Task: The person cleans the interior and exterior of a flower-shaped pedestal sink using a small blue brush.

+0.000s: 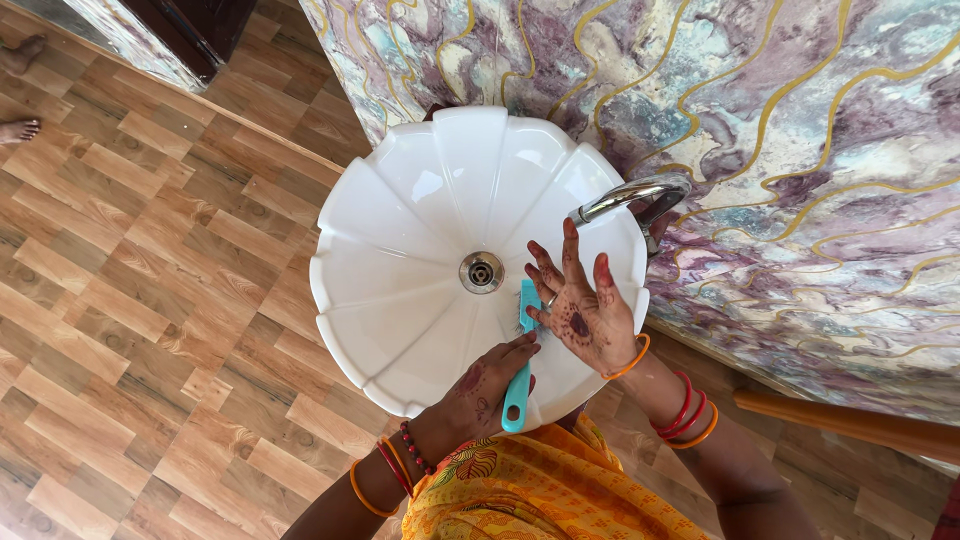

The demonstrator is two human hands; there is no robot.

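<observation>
Over the white basin [420, 200], the left hand [480, 390] is closed around the handle of a teal brush [520, 355], its bristles resting against the right hand [585, 305], which is spread wide, palm up, above the basin's right rim. The tap [630, 195] looks dry; scrubbing seems barely begun, rinsing remains.

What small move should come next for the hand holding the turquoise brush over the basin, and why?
Probably a short stroke of the turquoise brush along the fingers of the right hand. The left hand grips its handle, its bristle end touches the spread, stained fingers, and both sit over the white basin under the tap.
</observation>
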